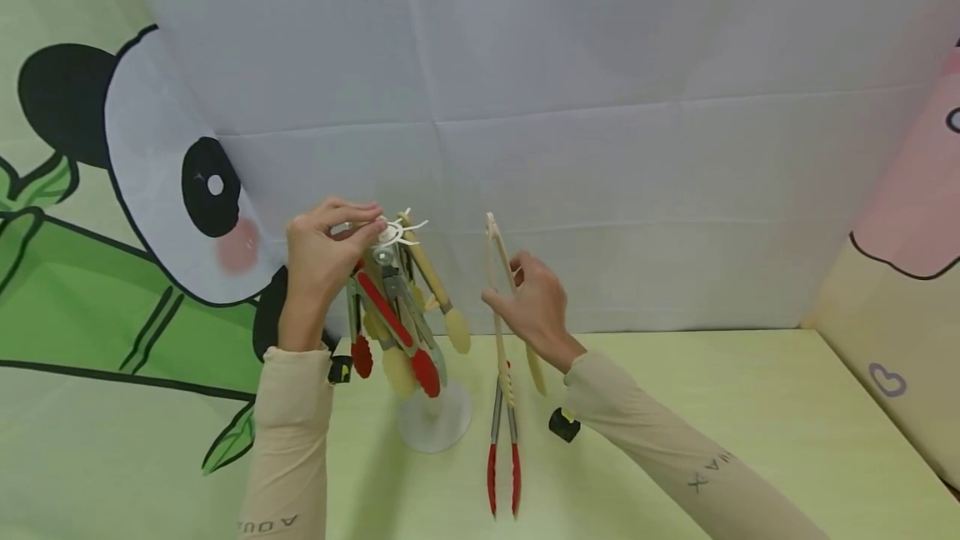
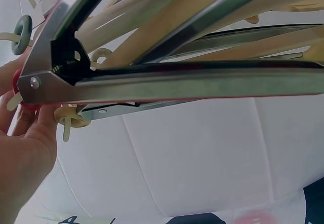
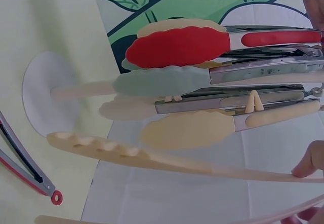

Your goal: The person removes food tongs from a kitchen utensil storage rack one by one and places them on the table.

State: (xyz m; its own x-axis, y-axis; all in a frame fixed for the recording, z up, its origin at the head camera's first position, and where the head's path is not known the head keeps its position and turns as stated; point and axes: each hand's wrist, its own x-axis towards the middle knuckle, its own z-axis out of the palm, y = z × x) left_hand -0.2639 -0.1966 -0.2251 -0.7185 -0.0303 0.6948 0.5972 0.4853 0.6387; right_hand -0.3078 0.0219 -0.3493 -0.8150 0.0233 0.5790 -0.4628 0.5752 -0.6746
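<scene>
My left hand (image 1: 322, 252) pinches the top of a white hanging stand (image 1: 392, 232), beside its hooks. Several kitchen tongs hang there, among them red-tipped tongs (image 1: 425, 372), beige-tipped tongs (image 1: 457, 330) and grey-green-tipped tongs (image 3: 162, 81). In the left wrist view, my fingers are next to the red ring of metal-armed tongs (image 2: 177, 84). My right hand (image 1: 538, 300) grips pale wooden-looking tongs (image 1: 502, 348) to the right of the stand, thumb on one arm and fingers at the other. They hang tips down with their arms spread.
Another pair of red-tipped tongs (image 1: 515, 469) lies on the pale yellow table (image 1: 675, 407). The stand's round white base (image 1: 450, 432) rests nearby. Small black objects (image 1: 565, 425) sit to the right of the lying tongs and left of the stand. A white cloth wall (image 1: 637, 190) rises behind.
</scene>
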